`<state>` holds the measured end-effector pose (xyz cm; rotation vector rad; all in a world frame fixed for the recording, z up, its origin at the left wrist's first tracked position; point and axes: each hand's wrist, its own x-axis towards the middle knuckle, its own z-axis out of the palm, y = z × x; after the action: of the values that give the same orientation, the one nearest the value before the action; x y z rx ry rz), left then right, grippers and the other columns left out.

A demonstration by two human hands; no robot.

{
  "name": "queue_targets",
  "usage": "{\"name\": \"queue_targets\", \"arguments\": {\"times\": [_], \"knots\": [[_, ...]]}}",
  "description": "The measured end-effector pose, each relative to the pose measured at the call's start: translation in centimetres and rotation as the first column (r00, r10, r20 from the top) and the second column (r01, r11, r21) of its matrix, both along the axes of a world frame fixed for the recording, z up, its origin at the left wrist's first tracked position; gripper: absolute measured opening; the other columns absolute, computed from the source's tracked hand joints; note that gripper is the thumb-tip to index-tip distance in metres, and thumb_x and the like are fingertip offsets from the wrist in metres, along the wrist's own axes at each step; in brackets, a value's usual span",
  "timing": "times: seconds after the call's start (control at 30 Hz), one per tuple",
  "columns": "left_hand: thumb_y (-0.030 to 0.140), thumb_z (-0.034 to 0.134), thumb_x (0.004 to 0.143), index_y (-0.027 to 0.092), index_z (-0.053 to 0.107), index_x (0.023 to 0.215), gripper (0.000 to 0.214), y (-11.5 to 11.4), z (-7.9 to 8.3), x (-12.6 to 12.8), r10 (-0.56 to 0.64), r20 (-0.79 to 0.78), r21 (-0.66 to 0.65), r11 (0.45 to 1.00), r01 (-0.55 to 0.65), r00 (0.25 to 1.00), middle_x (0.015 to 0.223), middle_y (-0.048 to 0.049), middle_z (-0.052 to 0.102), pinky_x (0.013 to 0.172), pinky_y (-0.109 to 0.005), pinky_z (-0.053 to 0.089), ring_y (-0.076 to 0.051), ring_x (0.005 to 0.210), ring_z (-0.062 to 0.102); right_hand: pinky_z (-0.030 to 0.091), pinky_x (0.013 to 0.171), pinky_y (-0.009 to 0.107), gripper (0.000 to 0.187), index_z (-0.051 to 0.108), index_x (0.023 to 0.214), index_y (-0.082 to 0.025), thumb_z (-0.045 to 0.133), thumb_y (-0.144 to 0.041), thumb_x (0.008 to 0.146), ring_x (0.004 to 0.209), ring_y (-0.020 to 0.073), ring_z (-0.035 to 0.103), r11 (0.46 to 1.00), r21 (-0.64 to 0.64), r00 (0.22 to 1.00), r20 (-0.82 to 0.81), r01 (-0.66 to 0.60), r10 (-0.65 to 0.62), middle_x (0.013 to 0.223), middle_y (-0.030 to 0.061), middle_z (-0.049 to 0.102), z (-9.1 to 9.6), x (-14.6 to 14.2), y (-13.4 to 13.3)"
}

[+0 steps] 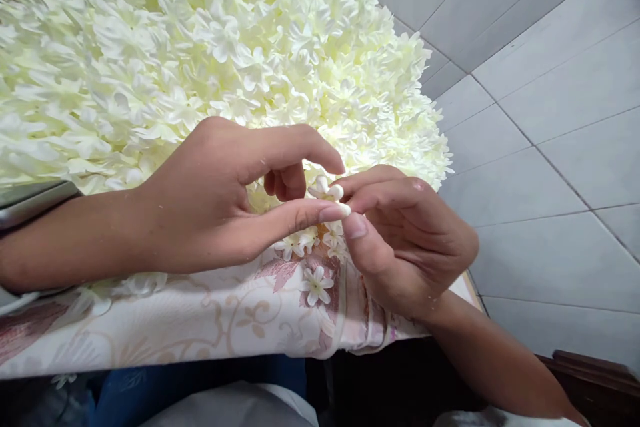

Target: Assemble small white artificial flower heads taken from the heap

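A big heap of small cream-white artificial flowers (210, 47) covers the table. My left hand (220, 200) reaches in from the left, thumb and forefinger pinched. My right hand (410, 240) comes from the lower right, fingers curled, its fingertips meeting those of the left. Between the two sets of fingertips sits one small white flower (327, 191), held by both hands just above the table's front edge. A few loose flowers (315, 283) lie on the cloth right below the hands.
The table wears a floral patterned cloth (200, 327) that hangs over the near edge. Grey floor tiles (550, 113) lie to the right. A dark wooden piece (595, 373) shows at the lower right corner.
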<state>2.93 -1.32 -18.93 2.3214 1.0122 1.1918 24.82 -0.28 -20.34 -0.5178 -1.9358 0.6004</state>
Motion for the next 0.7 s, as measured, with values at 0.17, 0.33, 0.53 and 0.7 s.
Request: {"name": "queue_targets", "arguments": {"times": [0.17,0.33,0.53,0.7], "knots": [[0.036,0.07,0.096,0.02,0.069,0.109,0.022,0.08,-0.2,0.0,0.02,0.04,-0.106,0.994,-0.016,0.999,0.075,0.0008,0.077,0.062,-0.02,0.052,-0.012,0.064,0.07,0.056,0.072,0.036,0.02,0.072,0.097,-0.021,0.068,-0.005,0.087,0.083,0.0182,0.07,1.0,0.005,1.0,0.019,-0.016,0.015,0.09,0.0041,0.073,0.12,0.07,-0.05],[0.032,0.069,0.097,0.02,0.069,0.103,0.013,0.11,-0.15,-0.16,0.007,0.053,-0.093,0.996,-0.002,0.999,0.071,0.0026,0.075,0.056,-0.018,0.047,-0.01,0.06,0.067,0.054,0.078,0.036,0.018,0.071,0.101,-0.021,0.065,-0.007,0.091,0.086,0.0175,0.068,0.999,-0.025,0.999,0.029,-0.041,0.042,0.091,0.0038,0.071,0.13,0.1,-0.03],[0.025,0.067,0.097,0.02,0.072,0.11,0.015,0.14,0.0,-0.09,-0.014,0.034,0.014,1.0,0.014,0.999,0.072,0.0037,0.075,0.062,-0.017,0.052,-0.007,0.06,0.066,0.055,0.083,0.041,0.008,0.069,0.102,-0.029,0.062,-0.028,0.099,0.09,0.022,0.068,0.999,-0.048,0.995,0.093,0.026,-0.021,0.095,0.0043,0.072,-0.28,0.32,0.13],[0.024,0.065,0.099,0.024,0.075,0.107,0.012,-0.07,0.1,0.1,0.062,-0.025,0.102,0.993,-0.06,0.998,0.081,0.003,0.08,0.07,-0.019,0.054,-0.009,0.065,0.072,0.055,0.088,0.042,0.01,0.068,0.105,-0.03,0.06,-0.028,0.1,0.094,0.0225,0.068,0.997,-0.064,0.997,0.074,0.04,-0.035,0.098,0.0047,0.072,-0.41,0.33,-0.01]]}}
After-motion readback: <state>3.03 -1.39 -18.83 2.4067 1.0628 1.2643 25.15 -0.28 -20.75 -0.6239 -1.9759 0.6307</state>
